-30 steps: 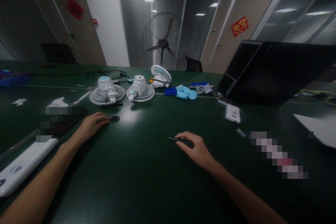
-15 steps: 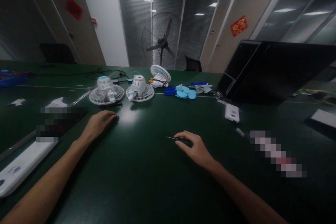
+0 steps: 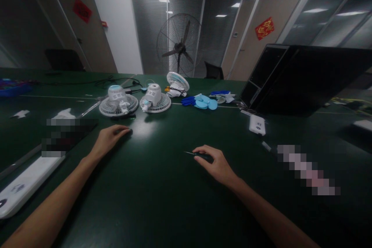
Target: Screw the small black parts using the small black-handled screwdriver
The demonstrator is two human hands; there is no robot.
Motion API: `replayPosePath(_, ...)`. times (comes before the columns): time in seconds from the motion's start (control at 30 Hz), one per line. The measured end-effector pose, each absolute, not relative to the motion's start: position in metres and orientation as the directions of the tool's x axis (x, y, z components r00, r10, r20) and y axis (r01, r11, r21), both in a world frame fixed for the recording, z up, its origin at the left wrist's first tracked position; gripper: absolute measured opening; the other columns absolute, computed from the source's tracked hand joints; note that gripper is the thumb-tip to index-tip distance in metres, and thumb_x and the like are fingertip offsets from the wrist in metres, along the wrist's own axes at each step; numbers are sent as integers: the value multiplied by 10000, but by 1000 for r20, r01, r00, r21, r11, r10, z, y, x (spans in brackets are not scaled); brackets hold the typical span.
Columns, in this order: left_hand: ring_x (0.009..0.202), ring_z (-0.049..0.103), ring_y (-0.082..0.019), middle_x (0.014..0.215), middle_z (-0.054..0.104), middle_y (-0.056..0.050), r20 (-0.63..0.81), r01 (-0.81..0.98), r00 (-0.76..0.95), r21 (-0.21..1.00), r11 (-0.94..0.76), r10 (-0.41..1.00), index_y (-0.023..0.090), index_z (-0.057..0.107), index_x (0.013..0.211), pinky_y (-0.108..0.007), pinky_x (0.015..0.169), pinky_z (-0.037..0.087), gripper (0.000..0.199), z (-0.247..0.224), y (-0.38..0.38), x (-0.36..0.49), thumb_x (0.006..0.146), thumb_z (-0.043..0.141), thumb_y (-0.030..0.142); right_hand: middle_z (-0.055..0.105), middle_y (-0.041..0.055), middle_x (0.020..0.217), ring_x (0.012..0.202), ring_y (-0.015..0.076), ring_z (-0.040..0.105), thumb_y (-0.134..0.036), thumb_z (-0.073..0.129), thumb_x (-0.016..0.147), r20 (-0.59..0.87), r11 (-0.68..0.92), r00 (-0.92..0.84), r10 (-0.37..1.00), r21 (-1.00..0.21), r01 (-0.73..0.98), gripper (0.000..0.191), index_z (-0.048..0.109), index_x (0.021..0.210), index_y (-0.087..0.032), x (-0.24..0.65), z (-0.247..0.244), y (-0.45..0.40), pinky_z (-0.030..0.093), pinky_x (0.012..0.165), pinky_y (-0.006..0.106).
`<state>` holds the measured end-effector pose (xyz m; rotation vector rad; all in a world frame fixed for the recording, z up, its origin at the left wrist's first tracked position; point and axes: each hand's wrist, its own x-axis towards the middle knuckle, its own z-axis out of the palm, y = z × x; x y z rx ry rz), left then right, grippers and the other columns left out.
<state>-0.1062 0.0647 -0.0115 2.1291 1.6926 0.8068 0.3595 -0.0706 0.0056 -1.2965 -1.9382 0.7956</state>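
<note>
My right hand (image 3: 215, 162) rests over the green table (image 3: 162, 190), closed around the dark handle of a screwdriver (image 3: 203, 156). The thin metal shaft points left. Farther left, my left hand (image 3: 109, 139) pinches a small dark piece (image 3: 130, 131) at its fingertips; its kind is too small to tell. Just beyond that hand, a white fan head (image 3: 117, 102) lies grille-down with its motor housing up. Beside it sits a second fan head (image 3: 155, 100) in the same pose. A third fan (image 3: 177, 84) leans tilted behind them.
Blue fan blades (image 3: 205, 102) lie by dark blue gloves (image 3: 188, 101). On the right are a large black case (image 3: 302, 79) and a white box-shaped device (image 3: 257, 124). A long white part (image 3: 27, 186) lies at left, near a crumpled white scrap (image 3: 64, 114).
My left hand has shifted very slightly toward me, still pinching the small dark piece. The right hand and screwdriver look unmoved.
</note>
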Motion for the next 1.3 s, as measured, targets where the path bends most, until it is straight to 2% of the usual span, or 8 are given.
replayPosePath(0.1, 1074, 698, -318, 1203, 761, -89, 219, 791, 213, 533, -300, 952, 237, 779, 1154, -387, 926, 547, 630, -8, 63, -101, 865, 558, 751, 706, 40, 1120, 1026, 226, 666, -319, 645, 1017, 192, 327, -296, 936, -786, 525, 193, 705, 1188, -250, 359, 5, -71, 542, 899, 381)
replayPosePath(0.23, 1060, 693, -291, 1178, 749, -87, 198, 763, 348, 509, -399, 916, 239, 767, 1172, -384, 929, 555, 532, 0, 50, -73, 930, 552, 662, 704, 42, 1122, 1009, 223, 666, -325, 641, 1021, 186, 336, -316, 930, -778, 532, 200, 704, 1194, -248, 360, 3, -70, 544, 878, 376)
replayPosePath(0.37, 1084, 690, -249, 1214, 737, -78, 205, 645, 556, 505, -574, 806, 245, 747, 1242, -397, 982, 550, 399, 2, 25, -19, 1029, 513, 488, 701, 41, 1100, 970, 212, 666, -318, 628, 1029, 196, 376, -358, 913, -744, 552, 195, 703, 1194, -244, 360, 0, -70, 538, 843, 357)
replayPosePath(0.5, 1128, 666, -228, 1240, 731, -68, 237, 494, 693, 531, -688, 680, 250, 728, 1280, -408, 1019, 533, 326, -5, -4, 38, 1057, 515, 356, 705, 35, 1072, 941, 207, 667, -291, 651, 1011, 235, 432, -389, 891, -702, 566, 195, 709, 1192, -246, 359, -1, -70, 523, 827, 346)
replayPosePath(0.67, 1035, 643, -203, 1141, 709, -38, 195, 457, 661, 662, -594, 725, 254, 728, 1178, -352, 909, 539, 211, -13, -25, 74, 1014, 612, 317, 717, 36, 1032, 896, 203, 677, -279, 660, 994, 241, 467, -427, 872, -672, 575, 176, 722, 1153, -237, 360, 0, -71, 515, 809, 339)
replayPosePath(0.83, 968, 621, -187, 1083, 687, -24, 163, 429, 663, 717, -549, 731, 248, 729, 1120, -316, 836, 503, 159, -12, -23, 75, 984, 652, 281, 715, 23, 1057, 910, 194, 678, -290, 653, 1006, 223, 483, -460, 860, -646, 591, 194, 711, 1187, -254, 360, -1, -71, 517, 806, 322)
replayPosePath(1.03, 968, 611, -184, 1071, 670, -27, 147, 407, 684, 736, -540, 715, 234, 727, 1105, -311, 837, 487, 152, -9, -23, 75, 988, 646, 287, 706, 17, 1083, 932, 187, 671, -296, 647, 1019, 195, 474, -471, 860, -644, 600, 205, 698, 1214, -258, 355, 1, -73, 523, 810, 302)
replayPosePath(1.3, 991, 600, -199, 1065, 671, -26, 158, 421, 680, 716, -557, 716, 230, 718, 1074, -325, 842, 475, 136, -12, -22, 75, 979, 663, 311, 703, 31, 1093, 959, 196, 666, -297, 646, 1027, 232, 463, -456, 859, -732, 500, 198, 698, 1213, -255, 340, 2, -73, 525, 849, 320)
